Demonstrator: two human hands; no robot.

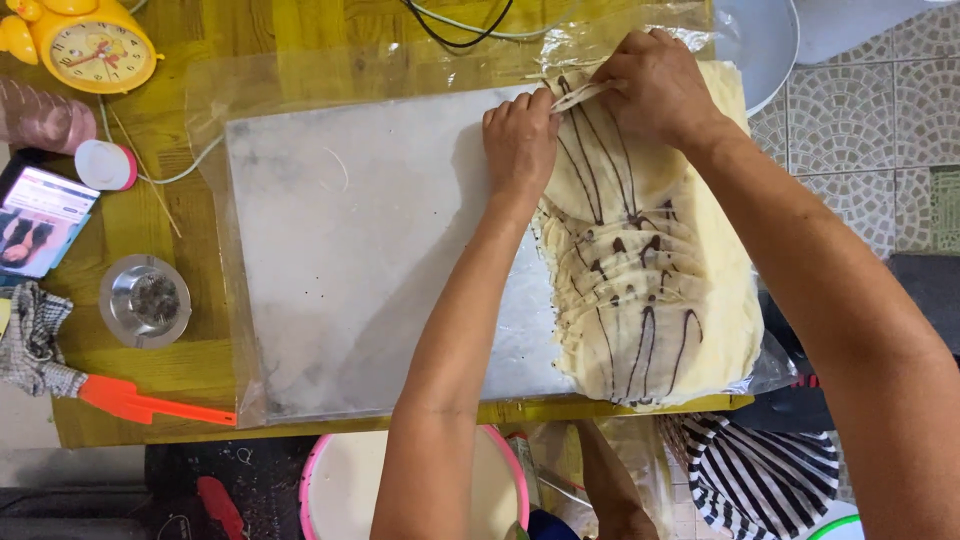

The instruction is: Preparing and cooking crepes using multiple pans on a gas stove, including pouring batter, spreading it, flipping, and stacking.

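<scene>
Hands pinched on pleated cream dough (650, 290), dark-streaked: left hand (520, 140); right hand (655, 85); dusty marble slab (350, 260).

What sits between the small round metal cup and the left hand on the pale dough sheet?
Head view: only the bare grey slab under clear plastic film lies between the metal cup and left hand, which presses the dark-striped dough.

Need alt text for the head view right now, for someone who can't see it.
Both hands, left and right, pinch a thin pale strip at the far edge of a cream dough sheet streaked with dark lines, lying on a plastic-covered white board. A yellow clock and orange scraper sit to the left.
</scene>
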